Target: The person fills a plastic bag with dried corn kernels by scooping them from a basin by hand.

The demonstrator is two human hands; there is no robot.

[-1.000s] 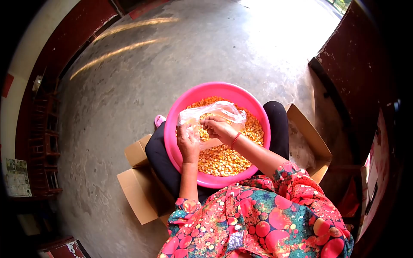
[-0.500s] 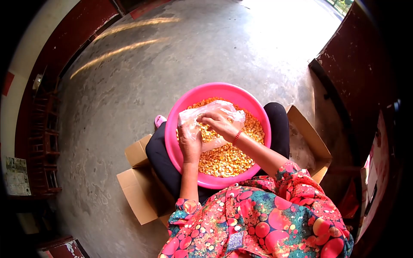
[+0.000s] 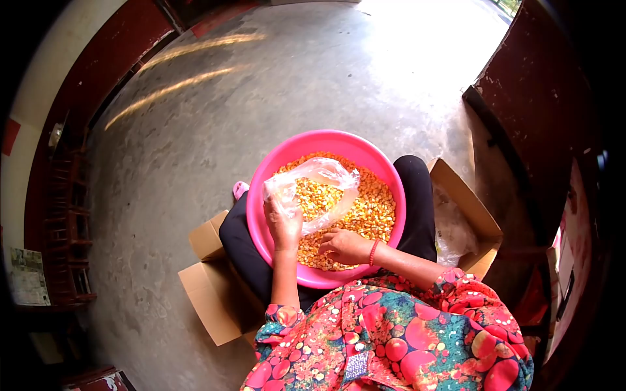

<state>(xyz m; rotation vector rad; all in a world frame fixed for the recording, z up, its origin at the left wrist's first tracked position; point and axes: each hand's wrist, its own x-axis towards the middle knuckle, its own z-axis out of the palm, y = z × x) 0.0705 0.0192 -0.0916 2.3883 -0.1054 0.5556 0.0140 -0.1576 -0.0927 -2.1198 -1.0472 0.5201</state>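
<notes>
A pink basin (image 3: 399, 195) full of yellow-orange corn kernels (image 3: 375, 212) rests between my legs. My left hand (image 3: 283, 221) grips the rim of a clear plastic bag (image 3: 326, 171) at the basin's left side. The bag's mouth gapes, with kernels showing through the opening. Low in the basin, my right hand (image 3: 347, 247) is apart from the bag, palm down on the kernels. Its fingers curl into them, and the fingertips are partly hidden. A red bracelet (image 3: 373, 253) circles the right wrist.
An open cardboard box (image 3: 215, 296) stands by my left leg. To the right is another cardboard box (image 3: 479, 221) with clear plastic inside. Wooden stools (image 3: 67, 225) line the left wall. Concrete floor (image 3: 195, 143) stretches ahead.
My right hand has left the bag's mouth and come down toward me onto the kernels. The left hand keeps its hold, and the bag's opening now shows wider.
</notes>
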